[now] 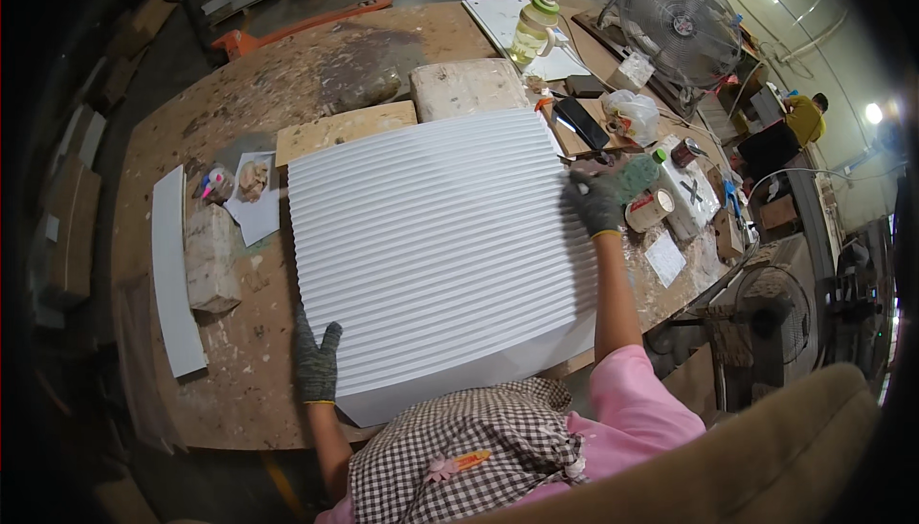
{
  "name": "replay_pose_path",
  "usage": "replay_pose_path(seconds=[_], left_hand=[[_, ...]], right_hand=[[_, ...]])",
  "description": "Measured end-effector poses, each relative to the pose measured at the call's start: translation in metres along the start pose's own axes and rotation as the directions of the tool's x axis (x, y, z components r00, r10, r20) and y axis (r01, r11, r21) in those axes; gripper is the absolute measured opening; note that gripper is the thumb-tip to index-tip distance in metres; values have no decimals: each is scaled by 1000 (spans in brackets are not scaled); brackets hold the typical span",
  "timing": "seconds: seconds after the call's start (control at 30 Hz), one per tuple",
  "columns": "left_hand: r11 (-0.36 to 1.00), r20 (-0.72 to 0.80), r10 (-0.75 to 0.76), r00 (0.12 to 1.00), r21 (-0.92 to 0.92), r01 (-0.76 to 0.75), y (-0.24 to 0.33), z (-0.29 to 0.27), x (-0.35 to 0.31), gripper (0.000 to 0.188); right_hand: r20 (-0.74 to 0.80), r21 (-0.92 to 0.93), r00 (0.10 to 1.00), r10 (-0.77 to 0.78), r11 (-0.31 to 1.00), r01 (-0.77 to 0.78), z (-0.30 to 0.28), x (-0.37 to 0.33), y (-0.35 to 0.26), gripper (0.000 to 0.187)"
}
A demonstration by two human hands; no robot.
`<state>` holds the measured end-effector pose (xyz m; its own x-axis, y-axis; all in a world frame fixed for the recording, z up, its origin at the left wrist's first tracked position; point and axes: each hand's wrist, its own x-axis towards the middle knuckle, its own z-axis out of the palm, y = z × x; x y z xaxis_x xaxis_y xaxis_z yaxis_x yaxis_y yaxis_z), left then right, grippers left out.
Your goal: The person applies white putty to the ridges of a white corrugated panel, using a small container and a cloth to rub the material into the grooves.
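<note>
A large white ribbed panel (431, 246) lies flat in front of me, its ridges running from side to side. My left hand (317, 359), in a dark grey knit glove, grips the panel's near left edge, with the thumb over its face and the fingers along the side. At the right edge is my right hand (595, 204), gloved the same way, with curled fingers. Something small and pale shows between those fingers, too small to name. Beneath the panel, a wooden board (345, 132) and a stained pale block (469, 89) stick out at the far side.
The panel rests above a stained worktable (249, 93). Left of it are a white strip (178, 275) and a wrapped block (211, 261). On the right stand a can (650, 210), a green bottle (639, 176), a phone (581, 123) and a jug (534, 31). Beyond are a fan (680, 24) and another person (804, 119).
</note>
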<state>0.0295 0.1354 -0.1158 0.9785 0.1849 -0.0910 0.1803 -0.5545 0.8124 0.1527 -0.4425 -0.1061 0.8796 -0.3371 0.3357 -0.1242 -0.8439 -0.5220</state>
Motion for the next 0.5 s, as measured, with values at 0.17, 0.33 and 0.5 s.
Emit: replay_pose_path(seconds=[0.17, 0.33, 0.5], left_hand=[[1000, 8, -10, 1000, 2, 10, 14, -5, -4, 77], [1000, 11, -8, 1000, -17, 8, 13, -3, -6, 76], [997, 23, -37, 999, -63, 38, 21, -5, -8, 75]], right_hand=[[-224, -177, 953, -204, 970, 166, 5, 52, -50, 25], [36, -33, 896, -443, 895, 444, 103, 84, -147, 23], [270, -161, 812, -517, 807, 568, 116, 106, -110, 14]])
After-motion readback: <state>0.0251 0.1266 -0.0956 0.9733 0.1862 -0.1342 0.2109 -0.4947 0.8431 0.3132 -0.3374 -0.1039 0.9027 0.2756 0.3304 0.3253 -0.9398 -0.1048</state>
